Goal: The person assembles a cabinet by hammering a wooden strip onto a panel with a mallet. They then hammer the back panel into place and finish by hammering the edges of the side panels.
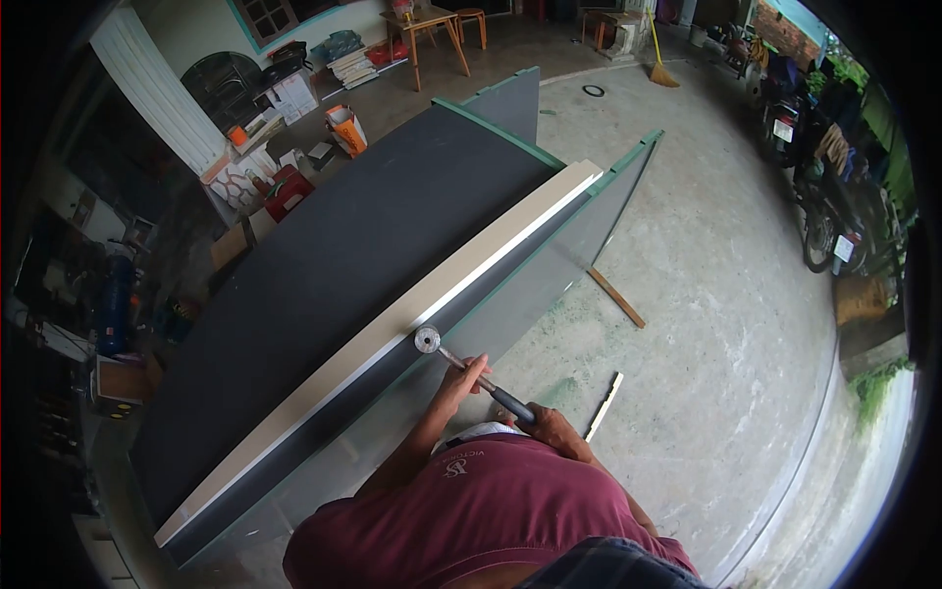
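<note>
At lower centre, my right hand (554, 429) is wrapped around the handle end of a round-headed metal tool (505, 401), and my left hand (463, 381) holds its shaft. The tool's head (427, 340) is mid-frame, beside a pale board (412, 306) on a dark panel (324, 226); beyond, upper right, is a yellow broom (664, 75).

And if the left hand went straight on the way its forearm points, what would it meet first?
Probably the grey, green-edged panel just beyond the left hand, though depth is unclear.
</note>
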`<state>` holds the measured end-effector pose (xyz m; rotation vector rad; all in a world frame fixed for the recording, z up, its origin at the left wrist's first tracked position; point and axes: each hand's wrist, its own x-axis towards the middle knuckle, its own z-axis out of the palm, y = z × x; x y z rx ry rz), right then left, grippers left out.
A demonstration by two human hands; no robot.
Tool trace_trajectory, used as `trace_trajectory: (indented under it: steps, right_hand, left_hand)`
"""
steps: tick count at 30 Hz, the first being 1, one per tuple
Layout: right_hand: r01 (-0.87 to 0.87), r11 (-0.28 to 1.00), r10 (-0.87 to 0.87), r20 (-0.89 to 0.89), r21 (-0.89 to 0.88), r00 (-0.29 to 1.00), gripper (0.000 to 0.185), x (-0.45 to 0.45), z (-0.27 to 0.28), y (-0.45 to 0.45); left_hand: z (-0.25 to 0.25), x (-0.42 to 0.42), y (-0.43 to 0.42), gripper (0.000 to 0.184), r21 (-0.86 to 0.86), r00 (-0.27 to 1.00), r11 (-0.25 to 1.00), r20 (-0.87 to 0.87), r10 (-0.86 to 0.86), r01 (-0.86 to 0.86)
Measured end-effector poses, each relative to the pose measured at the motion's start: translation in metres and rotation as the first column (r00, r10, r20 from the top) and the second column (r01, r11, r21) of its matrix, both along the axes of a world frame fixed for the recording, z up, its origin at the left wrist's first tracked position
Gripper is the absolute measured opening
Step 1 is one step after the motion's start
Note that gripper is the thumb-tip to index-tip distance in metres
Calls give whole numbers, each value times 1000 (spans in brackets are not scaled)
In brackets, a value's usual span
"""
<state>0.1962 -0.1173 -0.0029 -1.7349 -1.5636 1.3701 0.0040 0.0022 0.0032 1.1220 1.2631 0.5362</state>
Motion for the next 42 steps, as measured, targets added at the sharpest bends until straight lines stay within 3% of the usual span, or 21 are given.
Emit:
trace_trajectory:
  steps: [6, 10, 15, 18, 21, 25, 27, 31, 38, 42]
  right_hand:
    - [16, 1000, -16, 39, -8, 999, 24, 2, 1, 5]
    - [15, 1000, -17, 91, 13, 996, 22, 9, -7, 11]
    - [50, 998, -56, 146, 43, 988, 23, 10, 9, 24]
    - [106, 992, -116, 175, 61, 978, 24, 9, 1, 34]
    - [137, 986, -150, 153, 94, 977, 25, 15, -10, 40]
    - [233, 967, -244, 109, 102, 964, 26, 20, -14, 47]
    - [267, 960, -275, 97, 84, 957, 27, 24, -16, 47]
    - [380, 913, -381, -24, 149, 924, 28, 38, -21, 52]
    - [453, 878, -470, 97, 158, 877, 31, 76, -10, 91]
    - [436, 887, -453, 105, 151, 886, 32, 110, 2, 134]
  left_hand:
    - [3, -1, -1, 43, -13, 985, 999, 170, 38, -36]
    - [4, -1, 0, 43, -57, 984, 997, 168, 54, -45]
    - [28, 5, 4, 44, 91, 993, 996, 119, -9, -2]
    - [43, 10, 16, 42, 172, 993, 980, 39, -112, 104]
    - [46, 26, 28, 41, 297, 976, 942, 100, -193, 156]
    - [58, 47, 52, 40, 295, 949, 906, -10, -315, 304]
    - [52, 63, 63, 39, 423, 920, 833, -4, -391, 356]
    - [70, 93, 84, 44, 364, 852, 777, -114, -510, 514]
    - [88, 140, 132, 47, 368, 813, 739, -90, -575, 564]
    - [89, 171, 181, 48, 448, 847, 750, -34, -531, 487]
